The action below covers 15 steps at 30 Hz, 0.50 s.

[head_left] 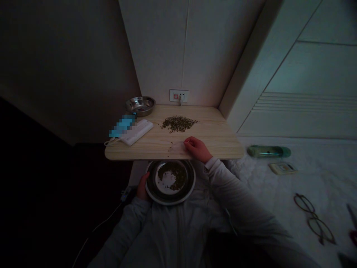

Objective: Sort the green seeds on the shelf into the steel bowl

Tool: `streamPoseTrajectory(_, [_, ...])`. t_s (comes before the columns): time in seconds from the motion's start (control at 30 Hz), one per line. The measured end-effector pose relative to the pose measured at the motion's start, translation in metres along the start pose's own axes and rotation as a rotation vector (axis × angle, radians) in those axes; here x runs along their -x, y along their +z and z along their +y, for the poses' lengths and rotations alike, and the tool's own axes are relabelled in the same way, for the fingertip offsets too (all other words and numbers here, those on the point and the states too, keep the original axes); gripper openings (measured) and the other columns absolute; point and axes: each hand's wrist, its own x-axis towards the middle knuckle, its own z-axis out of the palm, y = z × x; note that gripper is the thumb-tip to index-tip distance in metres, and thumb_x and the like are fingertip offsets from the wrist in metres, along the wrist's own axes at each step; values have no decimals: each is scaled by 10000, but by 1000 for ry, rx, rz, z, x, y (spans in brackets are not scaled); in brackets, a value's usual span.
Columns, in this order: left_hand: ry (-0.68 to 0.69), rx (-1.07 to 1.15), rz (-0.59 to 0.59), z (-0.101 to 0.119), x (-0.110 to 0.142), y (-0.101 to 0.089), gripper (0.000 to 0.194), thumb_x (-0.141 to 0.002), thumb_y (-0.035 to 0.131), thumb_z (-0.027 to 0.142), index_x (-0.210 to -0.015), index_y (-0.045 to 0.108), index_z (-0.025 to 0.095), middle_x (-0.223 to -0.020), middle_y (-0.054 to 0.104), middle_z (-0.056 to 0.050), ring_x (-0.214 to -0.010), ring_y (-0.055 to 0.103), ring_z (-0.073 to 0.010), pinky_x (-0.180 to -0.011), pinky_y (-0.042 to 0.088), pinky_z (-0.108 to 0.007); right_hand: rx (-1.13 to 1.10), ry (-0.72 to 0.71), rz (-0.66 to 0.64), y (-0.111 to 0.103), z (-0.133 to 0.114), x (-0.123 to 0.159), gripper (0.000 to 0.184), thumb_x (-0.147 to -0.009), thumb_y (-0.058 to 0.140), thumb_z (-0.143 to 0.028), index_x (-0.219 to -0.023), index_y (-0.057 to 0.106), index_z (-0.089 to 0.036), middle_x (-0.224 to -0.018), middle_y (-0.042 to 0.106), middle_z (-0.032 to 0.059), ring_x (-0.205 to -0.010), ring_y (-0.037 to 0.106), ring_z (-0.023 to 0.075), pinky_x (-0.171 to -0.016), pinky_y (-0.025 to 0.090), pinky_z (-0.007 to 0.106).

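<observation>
My left hand [142, 188] grips the left rim of a round metal dish [170, 203], held below the table's front edge. Small dark green grains [180, 176] lie in a ring on the dish's pale bottom. Over the front of the wooden table [220, 134] is my right hand [198, 149], its fingers curled and pinched together; what is between them, if anything, is hidden. A few stray grains [170, 147] are scattered just left of its fingertips. Beyond them a loose pile of similar grains [179, 124] is spread on the wood.
At the table's back left stands a steel bowl [141, 108]. A white power bank-like block [138, 133] with a cable and a blurred-out screen [122, 125] lie nearer. A wall socket [179, 96] is behind. On the bed are a green bottle [269, 151], a phone-like object [283, 168] and glasses [314, 219].
</observation>
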Motion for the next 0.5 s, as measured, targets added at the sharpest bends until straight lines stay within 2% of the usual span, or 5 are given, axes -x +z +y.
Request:
streamPoseTrajectory(0.13, [-12, -10, -8, 0, -1, -1, 256, -685, 426, 228, -561, 628, 131, -497, 637, -37, -693, 600, -180, -734, 423, -264, -32, -4, -48, 0, -2, 2, 207, -705, 400, -348, -749, 483, -163, -534, 521, -30, -455, 405, 65, -450, 302, 180])
streamPoseTrajectory(0.27, [53, -14, 67, 0, -2, -1, 210, -656, 467, 193, -503, 606, 157, -459, 623, -14, -701, 597, -158, -732, 416, -227, -32, 2, -98, -1, -2, 3, 218, -702, 406, -355, -762, 486, -160, -541, 524, -29, -446, 395, 61, -440, 296, 177])
streamPoseTrajectory(0.37, [99, -11, 105, 0, -2, -1, 170, -629, 494, 167, -496, 601, 165, -440, 612, -4, -748, 588, -154, -746, 404, -213, -25, -7, -87, -1, -1, 3, 215, -694, 419, -354, -756, 488, -159, -537, 520, -30, -458, 401, 62, -451, 302, 177])
streamPoseTrajectory(0.5, [52, -8, 88, 1, -1, 0, 186, -640, 476, 177, -518, 613, 147, -464, 620, -30, -748, 588, -171, -745, 407, -231, -85, -6, -51, -1, 3, 1, 218, -704, 401, -358, -759, 473, -159, -533, 506, -32, -461, 401, 64, -448, 301, 177])
